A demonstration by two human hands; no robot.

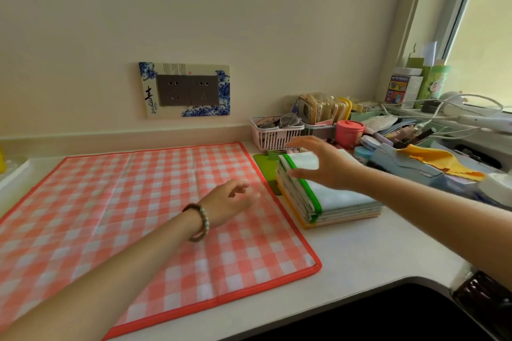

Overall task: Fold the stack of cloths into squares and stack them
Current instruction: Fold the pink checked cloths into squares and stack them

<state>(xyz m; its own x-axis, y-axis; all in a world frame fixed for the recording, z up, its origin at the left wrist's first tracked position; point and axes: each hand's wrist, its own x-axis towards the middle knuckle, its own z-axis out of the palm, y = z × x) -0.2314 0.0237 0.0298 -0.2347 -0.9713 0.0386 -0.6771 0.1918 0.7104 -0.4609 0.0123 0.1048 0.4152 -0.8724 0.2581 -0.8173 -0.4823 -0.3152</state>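
Your right hand hung over the far end of the stack of pale folded cloths with green and orange bound edges, fingers spread wide and holding nothing; whether the thumb touched the top cloth could not be told. The stack sat on the white counter, just right of the red-and-white checked mat. Its bound edges ran near to far along the left side, facing the mat. Your left hand hovered over the mat's right part, fingers loosely curled and empty (blurred, so finer detail was lost). The right hand was the nearer, so lifting the top cloth leftward onto the mat likely fell to it.
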